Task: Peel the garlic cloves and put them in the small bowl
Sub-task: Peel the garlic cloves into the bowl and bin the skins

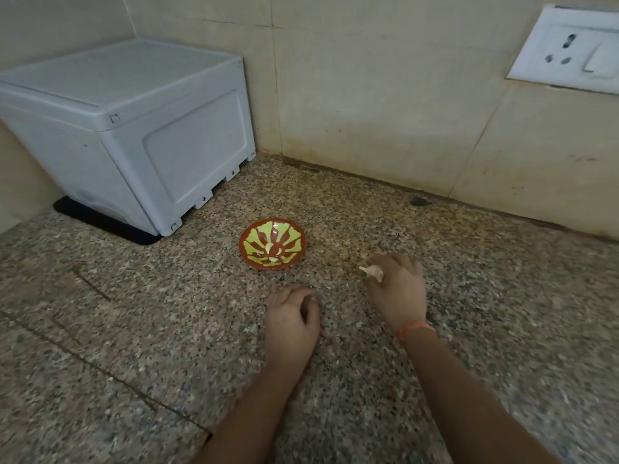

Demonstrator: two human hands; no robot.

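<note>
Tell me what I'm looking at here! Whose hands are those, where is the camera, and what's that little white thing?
The camera sits on a person's head and looks down, so you see their two arms reaching out over a speckled stone counter. The right hand, with an orange thread on its wrist, holds a small piece of garlic with its papery skin on. The left hand is curled with its fingers bent in; I can't tell if anything is inside. Just beyond the hands stands a small red and yellow bowl, where peeled garlic goes. I can't tell whether any garlic is in it. A grey plastic box stands in the corner, and a white wall socket is on the wall.
</note>
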